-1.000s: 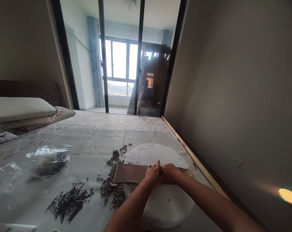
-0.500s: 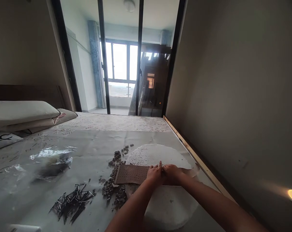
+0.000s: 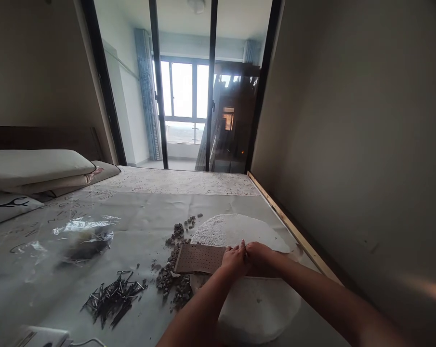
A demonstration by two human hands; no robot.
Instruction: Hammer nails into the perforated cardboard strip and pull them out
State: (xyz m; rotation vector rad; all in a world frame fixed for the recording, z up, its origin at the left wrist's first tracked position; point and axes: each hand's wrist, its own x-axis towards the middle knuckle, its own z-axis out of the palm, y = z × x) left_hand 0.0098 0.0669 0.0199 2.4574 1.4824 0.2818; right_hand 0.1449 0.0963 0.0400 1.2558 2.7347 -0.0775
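Note:
A brown strip dotted with small holes (image 3: 199,259) lies across a white foam disc (image 3: 239,229), its left end over grey crumbs. Over the strip's middle, my left hand (image 3: 235,258) has its fingers bent and pressed together, one finger pointing up. Touching it from the right, my right hand (image 3: 258,252) is closed like a fist. Whatever sits between the two hands is hidden by the fingers. Grey stony crumbs (image 3: 176,262) lie in a heap along the disc's left side. Further left is a loose pile of dark metal nails (image 3: 112,296).
A clear plastic bag (image 3: 89,238) with dark contents lies on the grey sheet (image 3: 141,217) covering the bed. A white box-like object with a cord (image 3: 46,337) is at the lower left. Pillows (image 3: 37,166) lie far left. A wooden rail (image 3: 293,224) runs along the right wall.
The whole view has shifted slightly, so things appear a little further right, and more of the white corded object shows. Both hands stay together on the strip.

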